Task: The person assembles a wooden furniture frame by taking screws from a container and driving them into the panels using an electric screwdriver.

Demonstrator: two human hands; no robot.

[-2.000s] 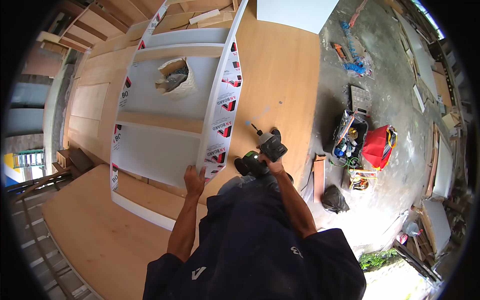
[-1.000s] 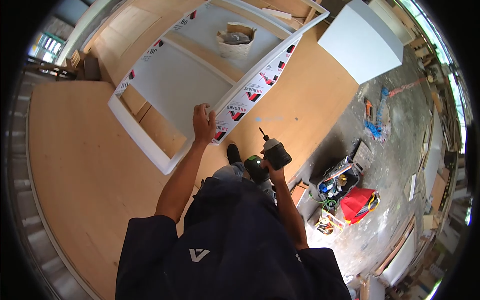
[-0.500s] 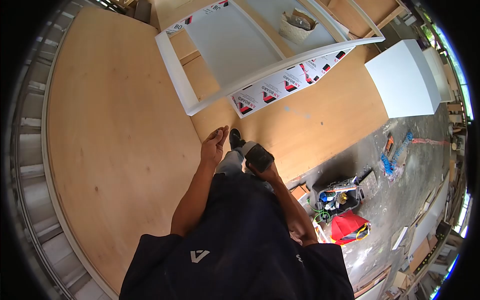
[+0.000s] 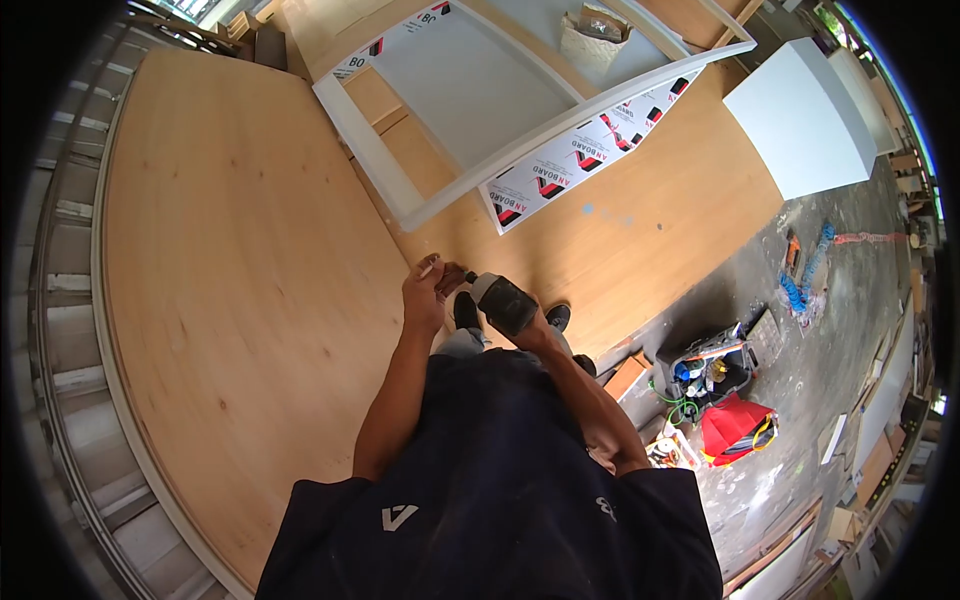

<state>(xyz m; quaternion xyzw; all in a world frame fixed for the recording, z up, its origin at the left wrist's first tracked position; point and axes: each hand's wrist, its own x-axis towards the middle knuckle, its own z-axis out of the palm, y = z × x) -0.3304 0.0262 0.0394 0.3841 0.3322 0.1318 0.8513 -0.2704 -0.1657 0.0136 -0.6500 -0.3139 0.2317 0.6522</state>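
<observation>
The right hand [image 4: 537,333] wraps around one power drill [image 4: 507,306], its nose beside the bunched left hand [image 4: 426,292]; whether that pinches anything, I cannot tell. Two shoes [image 4: 465,312] show below; one bag [image 4: 592,48] sits inside one white frame [image 4: 365,152].

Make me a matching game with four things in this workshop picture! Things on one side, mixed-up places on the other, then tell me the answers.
Things
1. Power drill
2. Red bag
3. Pale sack
4. Blue coiled hose

Places
A. Inside the white frame
B. On the floor, near an orange tool
C. In the person's right hand
D. Beside the dark open box full of bits and pieces

Right pairs
1-C
2-D
3-A
4-B
</observation>
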